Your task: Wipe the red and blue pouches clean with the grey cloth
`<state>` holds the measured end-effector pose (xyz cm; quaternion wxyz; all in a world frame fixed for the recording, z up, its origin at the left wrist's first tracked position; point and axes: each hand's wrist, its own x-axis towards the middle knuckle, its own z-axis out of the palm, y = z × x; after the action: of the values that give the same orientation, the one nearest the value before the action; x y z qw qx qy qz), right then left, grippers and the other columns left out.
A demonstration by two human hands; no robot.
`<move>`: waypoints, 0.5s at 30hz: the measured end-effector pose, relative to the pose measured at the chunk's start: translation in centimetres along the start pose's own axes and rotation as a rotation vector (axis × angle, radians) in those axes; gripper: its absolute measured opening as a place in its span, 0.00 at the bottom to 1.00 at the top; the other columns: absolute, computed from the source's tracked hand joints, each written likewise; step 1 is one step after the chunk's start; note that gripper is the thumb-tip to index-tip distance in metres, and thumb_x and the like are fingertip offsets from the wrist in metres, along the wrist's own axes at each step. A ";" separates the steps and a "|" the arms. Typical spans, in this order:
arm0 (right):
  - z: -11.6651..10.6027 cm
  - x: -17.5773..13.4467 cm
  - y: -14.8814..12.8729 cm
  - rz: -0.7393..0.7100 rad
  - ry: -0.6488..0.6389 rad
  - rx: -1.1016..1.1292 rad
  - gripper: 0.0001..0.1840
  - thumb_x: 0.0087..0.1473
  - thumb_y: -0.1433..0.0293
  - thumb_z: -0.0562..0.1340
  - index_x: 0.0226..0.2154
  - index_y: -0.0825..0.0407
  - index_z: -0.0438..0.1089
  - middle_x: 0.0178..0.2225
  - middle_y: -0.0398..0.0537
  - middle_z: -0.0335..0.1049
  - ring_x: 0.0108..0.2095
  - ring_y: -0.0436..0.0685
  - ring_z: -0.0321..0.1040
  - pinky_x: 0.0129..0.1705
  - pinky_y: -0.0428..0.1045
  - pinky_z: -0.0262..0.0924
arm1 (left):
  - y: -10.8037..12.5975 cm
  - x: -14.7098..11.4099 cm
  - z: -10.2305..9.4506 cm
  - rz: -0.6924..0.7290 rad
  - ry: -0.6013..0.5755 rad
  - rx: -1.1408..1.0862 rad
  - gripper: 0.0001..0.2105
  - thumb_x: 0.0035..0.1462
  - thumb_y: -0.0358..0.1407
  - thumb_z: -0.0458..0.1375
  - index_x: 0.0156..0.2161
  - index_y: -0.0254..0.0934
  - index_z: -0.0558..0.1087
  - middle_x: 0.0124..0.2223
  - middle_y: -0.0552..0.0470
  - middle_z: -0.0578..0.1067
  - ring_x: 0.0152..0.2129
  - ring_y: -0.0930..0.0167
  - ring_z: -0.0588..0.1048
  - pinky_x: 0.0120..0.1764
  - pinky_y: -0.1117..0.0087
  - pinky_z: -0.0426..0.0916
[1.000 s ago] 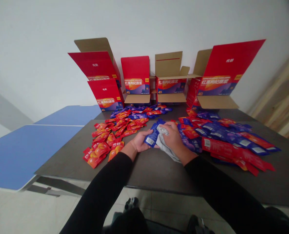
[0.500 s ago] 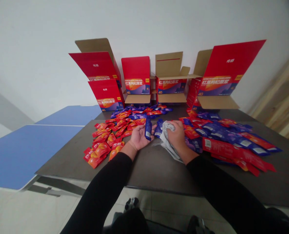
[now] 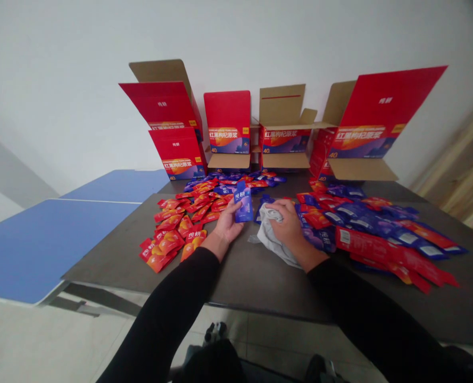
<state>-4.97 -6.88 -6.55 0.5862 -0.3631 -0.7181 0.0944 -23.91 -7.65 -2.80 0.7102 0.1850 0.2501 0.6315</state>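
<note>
My left hand (image 3: 227, 227) holds a blue sachet (image 3: 243, 201) upright above the dark grey table (image 3: 244, 276), its printed face turned toward me. My right hand (image 3: 290, 229) is closed on a crumpled white cloth (image 3: 271, 238) that rests on the table just right of the sachet. A spread of red and orange sachets (image 3: 180, 229) lies to the left of my hands. A larger heap of blue and red sachets (image 3: 375, 229) lies to the right. More mixed sachets (image 3: 228, 186) sit behind my hands.
Several open red cartons (image 3: 228, 130) stand in a row against the white wall at the table's far edge, flaps raised. A blue table (image 3: 48, 239) adjoins on the left. Wooden boards (image 3: 463, 175) lean at the right.
My left hand drew the blue sachet away from the cloth, lifted it and turned it upright. My right hand stayed on the cloth and shifted slightly.
</note>
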 end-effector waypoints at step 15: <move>0.1 -0.7 -1.1 -0.296 -0.445 -0.047 0.26 0.47 0.80 0.59 0.46 0.44 0.78 0.47 0.48 0.75 0.48 0.62 0.70 0.53 0.60 0.68 | -1.0 -0.8 0.3 -0.364 -0.226 0.040 0.26 0.66 0.52 0.51 0.55 0.33 0.74 0.45 0.41 0.80 0.44 0.59 0.80 0.50 0.59 0.72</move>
<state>-5.48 -8.08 -6.57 0.4128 -0.2379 -0.8766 0.0682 -22.98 -8.54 -3.06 0.8324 0.2202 0.2106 0.4629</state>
